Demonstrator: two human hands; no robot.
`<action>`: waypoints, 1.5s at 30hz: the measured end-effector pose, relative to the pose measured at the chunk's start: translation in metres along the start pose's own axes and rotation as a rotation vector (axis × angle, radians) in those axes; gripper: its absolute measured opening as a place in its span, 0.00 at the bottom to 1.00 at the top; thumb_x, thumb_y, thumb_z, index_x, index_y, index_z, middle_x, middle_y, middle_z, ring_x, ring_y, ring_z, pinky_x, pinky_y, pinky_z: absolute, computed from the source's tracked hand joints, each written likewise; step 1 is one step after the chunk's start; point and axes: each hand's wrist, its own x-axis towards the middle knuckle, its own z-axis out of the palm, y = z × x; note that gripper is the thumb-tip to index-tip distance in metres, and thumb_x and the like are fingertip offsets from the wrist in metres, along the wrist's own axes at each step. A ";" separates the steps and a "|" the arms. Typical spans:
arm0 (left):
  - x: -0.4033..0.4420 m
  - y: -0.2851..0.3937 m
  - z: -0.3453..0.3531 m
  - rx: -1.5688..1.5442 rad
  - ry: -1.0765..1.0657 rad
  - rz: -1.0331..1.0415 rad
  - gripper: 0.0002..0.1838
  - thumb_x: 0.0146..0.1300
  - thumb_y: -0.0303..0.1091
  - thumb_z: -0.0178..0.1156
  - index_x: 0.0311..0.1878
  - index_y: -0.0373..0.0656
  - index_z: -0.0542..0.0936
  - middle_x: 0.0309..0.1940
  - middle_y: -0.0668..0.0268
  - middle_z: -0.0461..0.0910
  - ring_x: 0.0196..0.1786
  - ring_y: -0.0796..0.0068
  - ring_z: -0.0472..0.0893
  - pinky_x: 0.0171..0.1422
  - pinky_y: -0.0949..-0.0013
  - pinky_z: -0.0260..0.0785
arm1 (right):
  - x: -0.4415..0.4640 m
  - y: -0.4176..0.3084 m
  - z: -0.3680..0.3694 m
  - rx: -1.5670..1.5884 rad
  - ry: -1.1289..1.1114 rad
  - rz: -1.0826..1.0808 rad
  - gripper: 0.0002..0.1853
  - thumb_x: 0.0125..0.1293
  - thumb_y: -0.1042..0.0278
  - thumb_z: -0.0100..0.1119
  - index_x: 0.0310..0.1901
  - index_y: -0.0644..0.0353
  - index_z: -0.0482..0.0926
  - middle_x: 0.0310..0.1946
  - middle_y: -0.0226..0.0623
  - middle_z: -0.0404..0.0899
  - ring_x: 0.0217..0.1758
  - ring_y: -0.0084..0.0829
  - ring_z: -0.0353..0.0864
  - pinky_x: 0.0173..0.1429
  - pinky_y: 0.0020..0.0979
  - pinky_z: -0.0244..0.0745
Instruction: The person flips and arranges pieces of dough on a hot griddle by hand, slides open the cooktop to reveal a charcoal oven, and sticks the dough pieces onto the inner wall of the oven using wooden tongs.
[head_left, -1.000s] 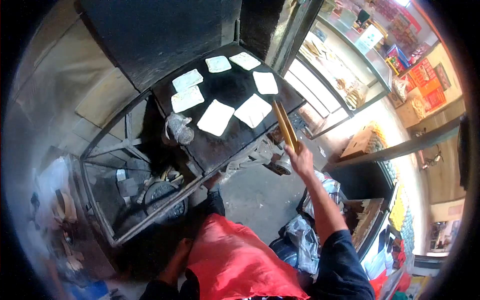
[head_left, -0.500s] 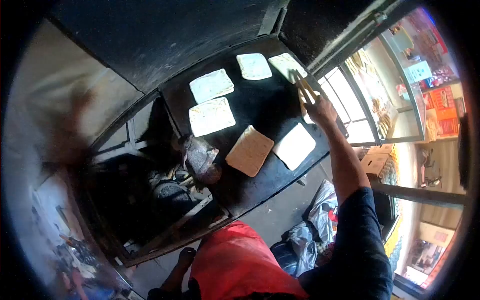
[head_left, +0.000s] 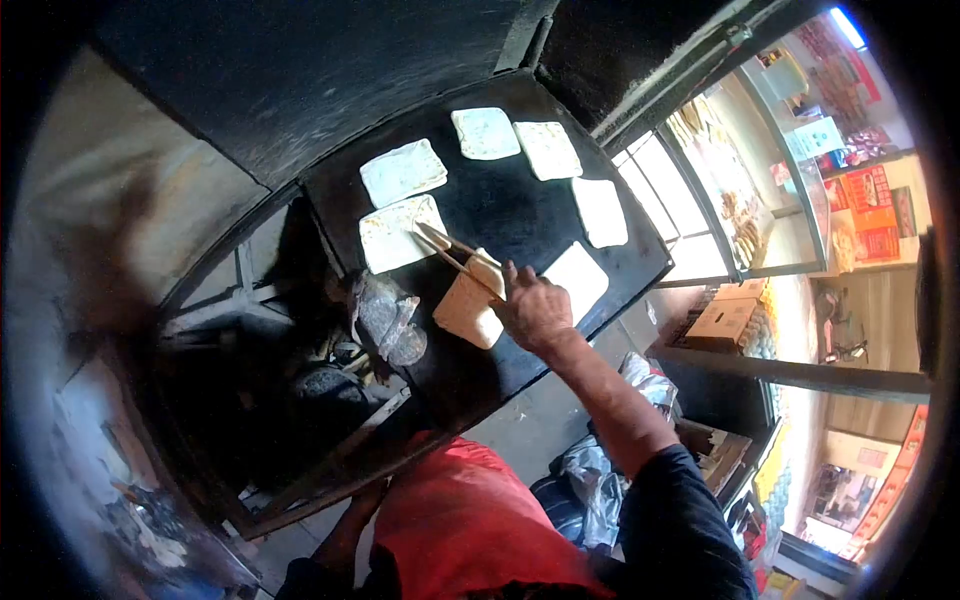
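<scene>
Wooden tongs point(head_left: 458, 266) shifted leftward | flatbreads point(head_left: 403, 173) pale, squarish (one partly shadowed)

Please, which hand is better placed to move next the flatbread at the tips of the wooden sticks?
Probably the right hand: its grip has the wooden sticks, with their tips at that flatbread. The left hand is low, beside the red apron, away from the bread.

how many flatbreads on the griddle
7 flatbreads: two far, two left, one right, two near, these last partly behind the right hand.
</scene>
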 end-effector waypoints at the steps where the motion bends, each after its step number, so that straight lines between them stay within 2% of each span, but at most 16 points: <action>1: -0.005 0.012 -0.002 -0.143 -0.055 -0.182 0.23 0.69 0.46 0.50 0.61 0.42 0.68 0.58 0.57 0.69 0.51 0.62 0.74 0.55 0.60 0.68 | -0.006 -0.001 0.002 0.073 -0.051 0.050 0.35 0.63 0.49 0.54 0.63 0.65 0.59 0.48 0.50 0.74 0.46 0.45 0.80 0.48 0.41 0.77; 3: -0.007 -0.001 0.002 -0.291 -0.097 -0.346 0.26 0.69 0.48 0.51 0.64 0.43 0.65 0.60 0.58 0.68 0.54 0.62 0.72 0.57 0.59 0.66 | -0.013 -0.001 0.000 0.143 -0.082 0.090 0.34 0.64 0.48 0.53 0.62 0.66 0.60 0.49 0.50 0.73 0.47 0.43 0.80 0.46 0.42 0.77; 5: -0.004 -0.047 0.017 -0.254 0.012 -0.306 0.20 0.70 0.45 0.47 0.59 0.43 0.69 0.42 0.64 0.74 0.42 0.72 0.76 0.41 0.65 0.72 | -0.035 0.001 -0.004 0.119 -0.158 0.142 0.35 0.64 0.47 0.52 0.62 0.66 0.58 0.49 0.51 0.73 0.47 0.44 0.80 0.46 0.41 0.77; 9: -0.049 -0.026 0.038 -0.072 0.052 -0.313 0.21 0.68 0.46 0.50 0.57 0.42 0.72 0.43 0.64 0.76 0.43 0.70 0.76 0.44 0.65 0.73 | -0.110 -0.002 0.021 0.335 0.070 0.110 0.40 0.64 0.40 0.51 0.64 0.66 0.53 0.48 0.53 0.72 0.44 0.47 0.80 0.45 0.43 0.77; 12: -0.053 -0.094 0.071 -0.074 0.050 -0.139 0.21 0.67 0.45 0.52 0.56 0.41 0.72 0.44 0.62 0.77 0.44 0.70 0.77 0.46 0.65 0.72 | -0.204 -0.012 0.066 0.536 0.305 0.003 0.43 0.60 0.42 0.57 0.65 0.65 0.51 0.47 0.55 0.71 0.43 0.50 0.79 0.42 0.45 0.77; 16: -0.043 -0.199 0.102 0.055 0.038 0.188 0.21 0.65 0.44 0.55 0.55 0.40 0.73 0.46 0.59 0.77 0.45 0.69 0.78 0.49 0.66 0.72 | -0.330 -0.020 0.173 0.607 -0.020 0.136 0.41 0.51 0.53 0.66 0.61 0.62 0.56 0.48 0.55 0.71 0.47 0.55 0.76 0.50 0.47 0.74; 20: -0.017 -0.299 0.122 0.062 0.010 0.521 0.21 0.63 0.43 0.58 0.53 0.39 0.75 0.48 0.57 0.78 0.46 0.68 0.79 0.52 0.67 0.71 | -0.409 -0.045 0.164 0.809 0.088 0.197 0.36 0.48 0.58 0.65 0.56 0.63 0.60 0.44 0.52 0.73 0.49 0.51 0.75 0.52 0.46 0.72; 23: -0.176 -0.088 0.130 0.044 0.103 0.345 0.20 0.61 0.33 0.60 0.55 0.35 0.73 0.46 0.55 0.79 0.49 0.67 0.79 0.54 0.67 0.71 | -0.433 -0.074 0.103 0.886 0.370 0.103 0.34 0.48 0.60 0.64 0.55 0.63 0.61 0.41 0.50 0.74 0.44 0.50 0.77 0.47 0.44 0.73; 25: -0.169 -0.100 0.144 -0.010 0.030 0.376 0.21 0.59 0.30 0.61 0.55 0.35 0.72 0.45 0.58 0.80 0.47 0.69 0.79 0.53 0.68 0.71 | -0.446 -0.093 0.050 1.094 0.612 0.028 0.29 0.49 0.63 0.62 0.51 0.62 0.60 0.36 0.46 0.73 0.35 0.45 0.77 0.41 0.40 0.73; 28: -0.190 -0.089 0.167 0.152 -0.063 0.415 0.20 0.59 0.29 0.60 0.55 0.38 0.72 0.44 0.62 0.80 0.46 0.73 0.79 0.52 0.69 0.71 | -0.448 -0.114 0.041 1.092 0.643 0.038 0.29 0.49 0.65 0.61 0.51 0.63 0.60 0.31 0.45 0.73 0.32 0.44 0.77 0.38 0.38 0.73; 30: -0.190 -0.111 0.163 0.057 -0.380 0.428 0.23 0.59 0.30 0.64 0.57 0.40 0.71 0.44 0.63 0.80 0.46 0.74 0.78 0.53 0.70 0.71 | -0.455 -0.137 0.056 1.192 0.611 0.106 0.29 0.50 0.66 0.61 0.52 0.63 0.60 0.28 0.43 0.71 0.32 0.43 0.77 0.39 0.39 0.73; 32: -0.201 -0.144 0.152 -0.067 -0.381 0.354 0.24 0.58 0.29 0.65 0.57 0.41 0.70 0.43 0.64 0.79 0.46 0.74 0.78 0.54 0.70 0.70 | -0.475 -0.159 0.051 1.107 0.552 0.032 0.29 0.50 0.66 0.62 0.52 0.63 0.59 0.29 0.44 0.71 0.34 0.43 0.77 0.40 0.39 0.73; 34: -0.224 -0.176 0.136 -0.214 -0.215 0.175 0.25 0.55 0.30 0.68 0.55 0.40 0.71 0.40 0.64 0.79 0.45 0.73 0.78 0.53 0.70 0.71 | -0.490 -0.191 0.053 1.078 0.477 -0.019 0.31 0.51 0.63 0.65 0.52 0.62 0.59 0.34 0.46 0.72 0.38 0.43 0.77 0.43 0.39 0.73; 36: -0.226 -0.227 0.109 0.061 -0.106 0.150 0.26 0.54 0.37 0.69 0.53 0.39 0.72 0.39 0.65 0.80 0.44 0.72 0.79 0.51 0.71 0.72 | -0.489 -0.224 0.076 0.966 0.362 -0.012 0.32 0.51 0.59 0.66 0.52 0.62 0.59 0.37 0.50 0.74 0.41 0.49 0.77 0.45 0.43 0.73; 40: -0.232 -0.373 0.032 -0.041 -0.032 0.163 0.25 0.55 0.41 0.67 0.50 0.35 0.75 0.42 0.61 0.79 0.43 0.73 0.78 0.49 0.68 0.72 | -0.506 -0.263 0.182 0.704 -0.093 0.153 0.31 0.53 0.51 0.64 0.50 0.64 0.63 0.47 0.57 0.74 0.47 0.54 0.77 0.50 0.48 0.72; 45: -0.308 -0.557 -0.052 -0.031 0.324 -0.052 0.16 0.57 0.40 0.64 0.42 0.37 0.79 0.38 0.63 0.79 0.41 0.72 0.76 0.45 0.65 0.70 | -0.606 -0.261 0.306 0.762 -0.384 0.479 0.30 0.50 0.53 0.63 0.50 0.65 0.69 0.41 0.55 0.76 0.46 0.49 0.76 0.45 0.42 0.72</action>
